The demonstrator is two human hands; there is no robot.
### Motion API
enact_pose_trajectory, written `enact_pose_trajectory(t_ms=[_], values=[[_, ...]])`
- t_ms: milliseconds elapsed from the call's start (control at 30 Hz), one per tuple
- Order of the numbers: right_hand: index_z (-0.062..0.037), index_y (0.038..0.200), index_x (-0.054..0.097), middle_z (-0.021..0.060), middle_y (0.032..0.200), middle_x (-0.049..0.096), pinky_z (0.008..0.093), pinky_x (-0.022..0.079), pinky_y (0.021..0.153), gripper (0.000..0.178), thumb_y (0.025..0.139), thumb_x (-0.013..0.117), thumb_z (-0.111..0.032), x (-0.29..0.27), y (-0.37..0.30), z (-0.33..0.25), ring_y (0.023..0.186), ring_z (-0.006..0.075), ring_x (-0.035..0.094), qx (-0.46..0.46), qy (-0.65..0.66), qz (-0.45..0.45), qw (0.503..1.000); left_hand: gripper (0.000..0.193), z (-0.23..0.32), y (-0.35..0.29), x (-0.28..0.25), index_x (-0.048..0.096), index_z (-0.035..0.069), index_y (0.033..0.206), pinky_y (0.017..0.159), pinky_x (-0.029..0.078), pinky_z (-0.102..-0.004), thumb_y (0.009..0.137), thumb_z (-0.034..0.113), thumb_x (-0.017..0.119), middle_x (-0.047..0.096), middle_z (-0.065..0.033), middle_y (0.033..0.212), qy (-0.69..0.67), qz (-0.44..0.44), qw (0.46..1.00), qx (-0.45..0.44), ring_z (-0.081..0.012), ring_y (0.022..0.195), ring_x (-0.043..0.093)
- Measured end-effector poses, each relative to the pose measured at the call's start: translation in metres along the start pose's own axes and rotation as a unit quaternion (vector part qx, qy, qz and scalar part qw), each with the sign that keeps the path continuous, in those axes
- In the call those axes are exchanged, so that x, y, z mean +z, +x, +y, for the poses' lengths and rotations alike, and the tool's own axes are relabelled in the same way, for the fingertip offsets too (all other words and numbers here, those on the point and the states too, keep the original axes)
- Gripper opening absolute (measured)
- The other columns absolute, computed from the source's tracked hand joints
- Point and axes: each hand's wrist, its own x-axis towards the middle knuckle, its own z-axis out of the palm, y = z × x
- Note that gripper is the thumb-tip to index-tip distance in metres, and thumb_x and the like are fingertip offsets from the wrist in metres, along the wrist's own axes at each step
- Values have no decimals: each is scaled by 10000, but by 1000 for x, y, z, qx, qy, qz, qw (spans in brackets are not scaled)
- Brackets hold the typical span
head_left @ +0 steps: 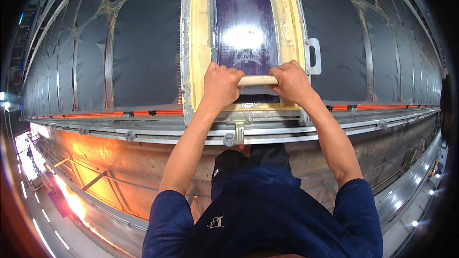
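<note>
Both my hands are wrapped round the pale wooden handle of a squeegee (258, 80). My left hand (222, 86) closes on its left end, and my right hand (291, 84) closes on its right end. The squeegee lies across the near part of a screen-printing frame (198, 28); its blade is mostly hidden by the handle and hands. Dark purple mesh (244, 5) fills the middle of the screen, wet-looking and glaring under a light. A pale, curved design shows on the mesh just beyond the squeegee. Yellowish borders run along both sides.
Dark fabric panels (146, 48) lie along the long table to the left, with more dark fabric (334, 33) to the right. A white handle (313, 56) sticks out from the frame's right side. A metal rail (277, 138) with clamps runs along the near table edge.
</note>
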Motion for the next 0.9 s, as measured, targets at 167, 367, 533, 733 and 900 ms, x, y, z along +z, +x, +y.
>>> enact_pose_trajectory(t_ms=[167, 367, 533, 733, 900], values=[[-86, 1124, 719, 193, 1045, 728, 453, 498, 954, 379, 903, 729, -394, -35, -1, 31, 1061, 387, 664, 212, 112, 167, 956, 355, 12, -24, 1, 758, 147, 988, 804, 440, -402, 642, 82, 809, 748, -12, 1001, 16, 39, 999, -11, -238, 865, 637], [-59, 1045, 680, 195, 1024, 722, 443, 512, 854, 320, 1001, 610, -368, 19, 13, 127, 977, 383, 688, 383, 128, 254, 879, 251, 14, -35, -1, 699, 121, 851, 813, 432, -409, 607, 73, 735, 682, -11, 909, 26, 31, 999, -24, -243, 878, 609], [-26, 952, 667, 50, 747, 611, 336, 447, 667, 277, 990, 655, -300, -32, 9, 96, 683, 148, 514, 408, 179, 281, 850, 286, 9, -45, -17, 705, 126, 905, 846, 431, -397, 625, 90, 747, 683, -3, 948, -5, 31, 999, -26, -229, 913, 613], [-26, 948, 677, 91, 818, 655, 347, 469, 734, 229, 972, 663, -253, -9, 63, 36, 757, 178, 546, 325, 203, 336, 860, 389, -48, -75, -76, 725, 128, 989, 857, 441, -405, 603, 93, 766, 698, 8, 993, 10, 16, 999, -49, -231, 923, 617], [-43, 996, 688, 171, 983, 718, 411, 523, 804, 193, 962, 653, -230, 73, 160, -88, 905, 349, 688, 333, 260, 358, 833, 395, -190, -143, -127, 750, 143, 1012, 882, 458, -420, 619, 105, 772, 738, 9, 1044, 7, 12, 998, -54, -241, 958, 639]])
